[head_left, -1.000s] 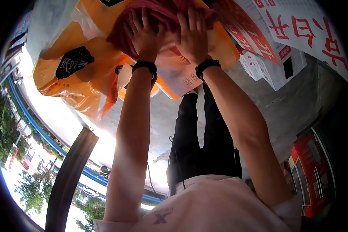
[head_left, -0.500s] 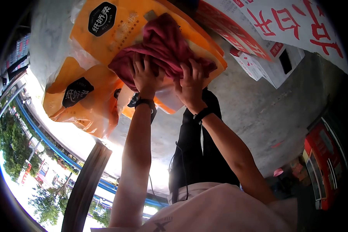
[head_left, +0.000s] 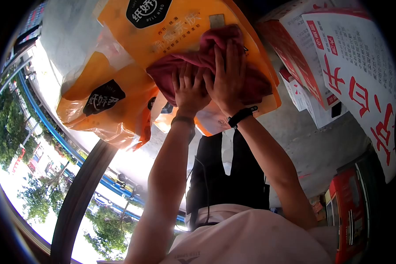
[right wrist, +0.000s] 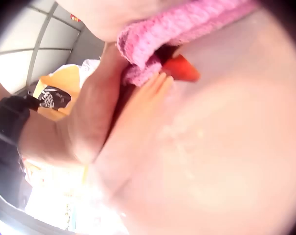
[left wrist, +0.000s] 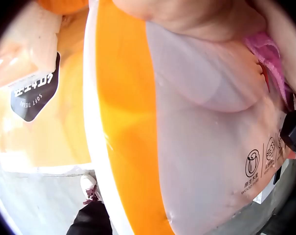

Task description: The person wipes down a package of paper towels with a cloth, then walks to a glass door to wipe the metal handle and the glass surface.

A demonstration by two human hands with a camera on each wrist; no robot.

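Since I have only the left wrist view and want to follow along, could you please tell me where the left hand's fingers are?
Observer: The left hand has its fingers on a crumpled dark red cloth, which lies on a large orange plastic package with a black label.
Operator: Thank you; where is the right hand?
Observer: The right hand is on the same cloth, close beside the left, with its fingers extended.
Operator: And what is over to the right of the package?
Observer: A white printed sheet with large red characters.
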